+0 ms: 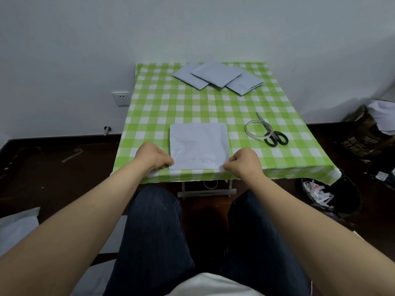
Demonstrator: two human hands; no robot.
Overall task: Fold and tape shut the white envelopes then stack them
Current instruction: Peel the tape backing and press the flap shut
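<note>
At the near edge of the table (162, 103), which is covered in a green checked cloth, one white envelope (199, 144) lies flat and square to the seated person. Left hand (152, 157): fingers curled, pinching the envelope's near left corner. Right hand (245, 162): fingers curled, pinching the near right corner. Three more envelopes (217, 76) lie overlapping at the far edge, well apart from the first. To the right, a tape roll (255, 136) rests touching black-handled scissors (275, 137). A waste bin (327, 199) holding paper scraps stands on the floor beside the table's right corner.
</note>
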